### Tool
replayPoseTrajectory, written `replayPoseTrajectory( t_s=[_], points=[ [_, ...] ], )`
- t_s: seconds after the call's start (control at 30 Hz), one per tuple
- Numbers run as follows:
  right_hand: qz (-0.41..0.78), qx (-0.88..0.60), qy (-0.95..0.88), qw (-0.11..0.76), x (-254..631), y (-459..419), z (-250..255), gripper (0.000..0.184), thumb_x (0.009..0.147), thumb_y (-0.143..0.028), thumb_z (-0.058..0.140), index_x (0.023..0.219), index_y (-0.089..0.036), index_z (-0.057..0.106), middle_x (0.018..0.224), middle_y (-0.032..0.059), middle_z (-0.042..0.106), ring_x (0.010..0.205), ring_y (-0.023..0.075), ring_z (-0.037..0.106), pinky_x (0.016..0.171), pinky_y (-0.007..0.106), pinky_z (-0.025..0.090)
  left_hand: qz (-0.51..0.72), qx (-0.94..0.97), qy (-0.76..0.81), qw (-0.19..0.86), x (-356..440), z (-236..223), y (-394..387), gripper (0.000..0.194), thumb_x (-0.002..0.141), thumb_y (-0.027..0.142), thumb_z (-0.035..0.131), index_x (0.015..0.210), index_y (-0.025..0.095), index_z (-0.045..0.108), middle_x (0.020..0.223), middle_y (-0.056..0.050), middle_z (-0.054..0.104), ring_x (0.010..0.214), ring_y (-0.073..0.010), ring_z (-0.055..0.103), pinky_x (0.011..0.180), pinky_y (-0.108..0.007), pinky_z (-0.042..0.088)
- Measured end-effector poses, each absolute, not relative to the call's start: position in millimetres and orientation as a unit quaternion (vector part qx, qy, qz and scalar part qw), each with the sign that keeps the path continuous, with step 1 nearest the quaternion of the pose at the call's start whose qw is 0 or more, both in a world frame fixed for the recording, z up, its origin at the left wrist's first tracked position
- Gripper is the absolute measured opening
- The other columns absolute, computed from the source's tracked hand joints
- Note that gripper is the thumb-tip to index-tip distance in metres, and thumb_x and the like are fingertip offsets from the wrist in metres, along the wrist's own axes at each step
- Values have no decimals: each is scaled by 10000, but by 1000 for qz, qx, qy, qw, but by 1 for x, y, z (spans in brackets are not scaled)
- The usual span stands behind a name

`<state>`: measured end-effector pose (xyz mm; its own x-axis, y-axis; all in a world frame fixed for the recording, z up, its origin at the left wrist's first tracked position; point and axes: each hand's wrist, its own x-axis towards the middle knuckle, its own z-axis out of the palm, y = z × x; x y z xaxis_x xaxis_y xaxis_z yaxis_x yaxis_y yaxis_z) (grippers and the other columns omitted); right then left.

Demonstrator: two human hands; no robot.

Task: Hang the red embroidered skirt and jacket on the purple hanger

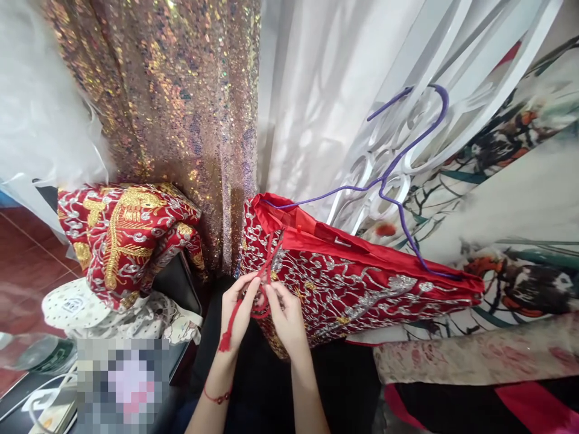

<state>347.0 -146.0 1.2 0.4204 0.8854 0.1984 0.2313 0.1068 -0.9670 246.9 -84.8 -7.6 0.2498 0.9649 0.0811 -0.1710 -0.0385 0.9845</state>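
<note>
A red garment (325,283) with silver and gold embroidery hangs slantwise from a purple wire hanger (393,166), its plain red waistband turned up along the top. From its left end runs a thin red drawstring (271,256). My left hand (238,304) pinches this cord, and a tasselled end dangles over the wrist. Close beside it, my right hand (284,310) also has fingertips closed on the cord. A loop of the cord shows between the two hands. The exact crossing of the strands is hidden by my fingers.
Another red embroidered garment (131,235) lies on a dark chair at left, above a white cap (75,304). A plastic bottle (45,352) and white cables are lower left. Behind hang a sequin curtain (181,108) and a white lattice panel (416,132).
</note>
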Motion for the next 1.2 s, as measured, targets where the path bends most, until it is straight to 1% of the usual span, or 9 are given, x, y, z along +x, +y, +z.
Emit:
replayPoseTrajectory(
  t_s=[0.13, 0.27, 0.33, 0.47, 0.57, 0.7, 0.83, 0.93, 1.2],
  points=[
    [365, -514, -305, 714, 364, -147, -3, 374, 942, -571, 571, 836, -213, 606, 539, -61, 477, 487, 110, 481, 562, 246, 479, 519, 468, 311, 644, 247, -6, -78, 362, 808, 511, 766, 958, 189, 702, 728, 0, 656, 709, -123, 639, 711, -233, 545],
    [427, -464, -226, 743, 370, -146, -7, 378, 904, -593, 617, 881, -218, 578, 531, -126, 225, 414, 61, 163, 397, 189, 177, 474, 439, 320, 693, 256, -4, -84, 349, 776, 506, 765, 895, 188, 688, 580, 61, 471, 481, -53, 386, 449, -168, 309],
    [376, -505, -251, 735, 367, -144, -10, 359, 915, -578, 604, 936, -219, 608, 542, -110, 289, 428, 66, 211, 405, 190, 183, 460, 457, 350, 676, 260, -3, -88, 314, 766, 478, 747, 852, 178, 710, 602, 33, 520, 517, -71, 441, 476, -183, 346],
    [225, -629, -394, 631, 354, -143, -15, 290, 990, -418, 493, 1060, -229, 701, 780, 37, 701, 653, 160, 635, 612, 273, 501, 489, 532, 366, 586, 263, 2, -93, 299, 812, 470, 684, 741, 180, 697, 755, -47, 668, 803, -185, 651, 755, -273, 528],
    [168, -660, -508, 527, 348, -146, -16, 341, 1010, -283, 414, 1120, -238, 734, 1060, 91, 782, 925, 234, 745, 825, 335, 557, 502, 549, 374, 554, 263, 5, -95, 448, 879, 563, 617, 645, 181, 596, 600, -4, 542, 621, -136, 556, 624, -242, 490],
    [112, -675, -584, 437, 346, -153, -12, 365, 1014, -215, 408, 1169, -234, 737, 1039, 93, 787, 886, 237, 756, 764, 310, 541, 527, 499, 381, 574, 264, 2, -96, 445, 851, 626, 665, 816, 193, 571, 532, 80, 397, 464, -64, 340, 443, -178, 312],
    [66, -683, -615, 388, 348, -161, -3, 315, 1030, -225, 432, 1126, -230, 732, 887, 68, 762, 714, 196, 712, 628, 279, 447, 507, 492, 375, 600, 265, 2, -93, 451, 823, 588, 718, 998, 182, 627, 614, 47, 557, 509, -70, 433, 486, -180, 362],
    [30, -680, -635, 365, 350, -171, 10, 302, 1033, -269, 467, 833, -218, 688, 674, 17, 676, 533, 141, 585, 540, 280, 323, 493, 508, 381, 594, 264, 4, -90, 399, 784, 534, 767, 893, 161, 676, 688, 3, 622, 573, -89, 500, 519, -198, 391],
    [214, -544, -594, 553, 359, -175, 67, 327, 1019, -328, 505, 715, -211, 539, 649, -27, 565, 560, 94, 492, 569, 229, 395, 521, 493, 372, 590, 267, 5, -94, 418, 797, 554, 753, 769, 194, 542, 523, 100, 324, 455, -55, 280, 446, -185, 227]
  ],
)
